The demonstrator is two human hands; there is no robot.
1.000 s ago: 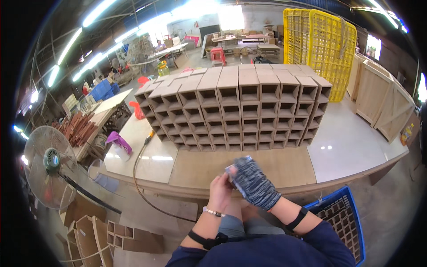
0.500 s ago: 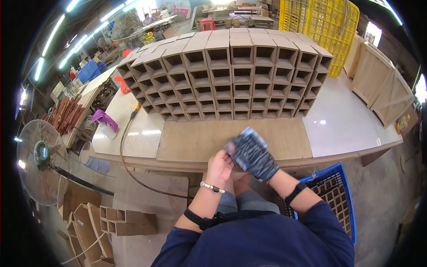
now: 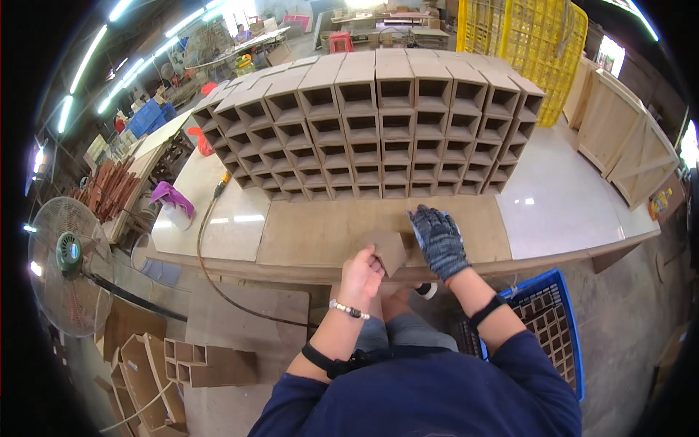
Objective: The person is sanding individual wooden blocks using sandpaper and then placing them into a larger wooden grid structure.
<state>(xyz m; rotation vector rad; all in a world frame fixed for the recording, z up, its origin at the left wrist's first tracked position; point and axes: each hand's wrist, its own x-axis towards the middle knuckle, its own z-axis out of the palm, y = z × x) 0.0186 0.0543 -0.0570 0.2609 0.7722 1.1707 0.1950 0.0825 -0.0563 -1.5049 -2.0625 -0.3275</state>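
Note:
My left hand (image 3: 362,278), bare with a bead bracelet, is closed on a small brown box (image 3: 388,251) held tilted above the table's front edge. To its right, my right hand (image 3: 440,244) wears a dark grey mottled knit glove and is apart from the box. A thin pale blue-grey sheet (image 3: 417,231) shows along the glove's left side, under the fingers; its kind cannot be made out. Beyond both hands, a wide stack of brown open-ended boxes (image 3: 397,154) stands in rows on the worktable (image 3: 320,229).
A blue crate (image 3: 570,328) with boxes stands by my right side. An air hose (image 3: 200,251) hangs over the table's left edge. A fan (image 3: 69,251) and several boxes (image 3: 226,364) are at left. Wooden panels (image 3: 626,138) and yellow crates (image 3: 542,54) are at right.
My gloved right hand has moved right, off the small box, which it partly covered before. My left hand stays nearly in place, and the box now shows plainly.

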